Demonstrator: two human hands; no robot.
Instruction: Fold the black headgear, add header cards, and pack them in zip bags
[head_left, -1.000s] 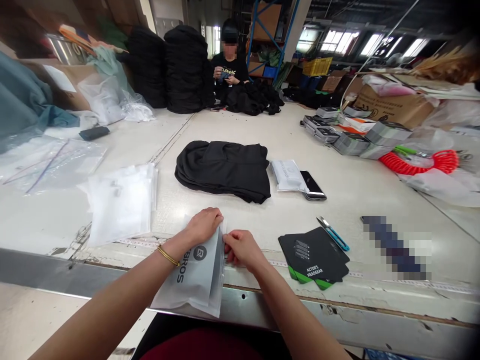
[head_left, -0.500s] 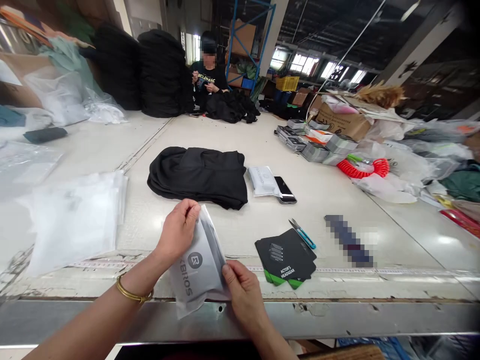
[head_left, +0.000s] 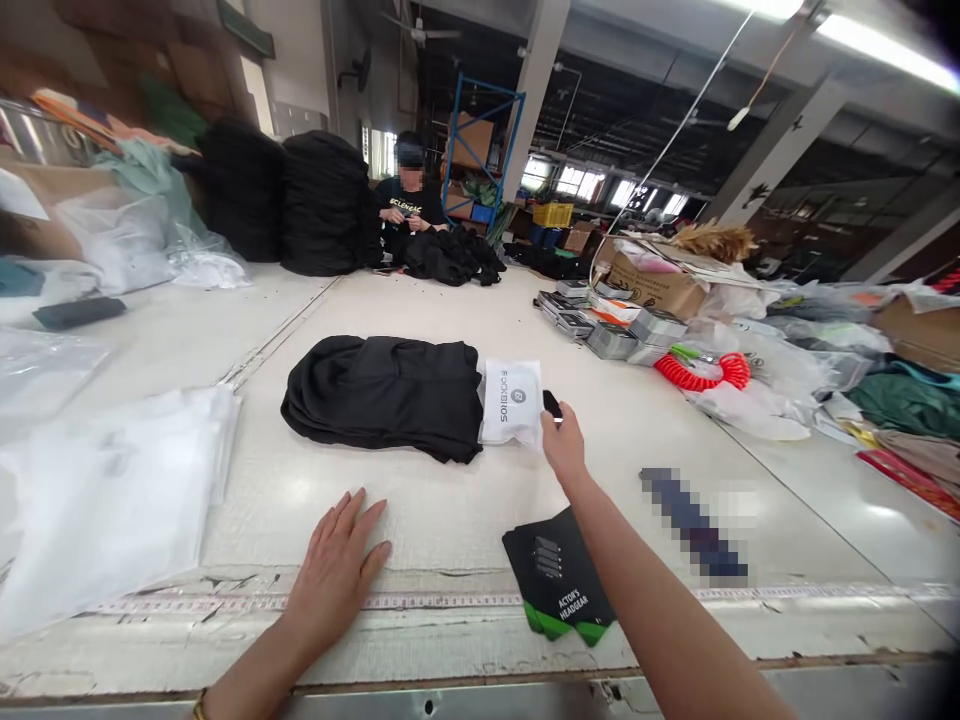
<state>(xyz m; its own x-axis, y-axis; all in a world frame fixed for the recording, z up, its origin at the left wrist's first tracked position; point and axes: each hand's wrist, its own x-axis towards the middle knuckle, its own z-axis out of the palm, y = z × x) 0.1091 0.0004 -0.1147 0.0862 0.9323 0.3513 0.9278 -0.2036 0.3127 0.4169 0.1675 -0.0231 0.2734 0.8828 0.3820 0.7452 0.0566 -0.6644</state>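
My left hand (head_left: 341, 565) lies on the table with its fingers spread, holding nothing. My right hand (head_left: 562, 437) reaches forward and pinches the right edge of a white printed plastic bag (head_left: 512, 400). The bag lies flat, right up against the end of a folded pile of black fabric (head_left: 382, 395). Just beyond my right fingers a small part of the black phone (head_left: 552, 404) shows. Black cards with green corners (head_left: 559, 585) lie fanned under my right forearm, which partly covers them.
A stack of frosted plastic bags (head_left: 127, 500) lies at the left. Several bundles of grey cards (head_left: 615, 335), a red coiled hose (head_left: 701, 372) and plastic bags lie at the right. Across the table a person (head_left: 409, 205) sits beside tall black fabric stacks (head_left: 326, 205).
The white bag has gone from between both hands to beside the black fabric, where the other bag lay. My left hand has let go and opened onto the table. The view has tilted up.
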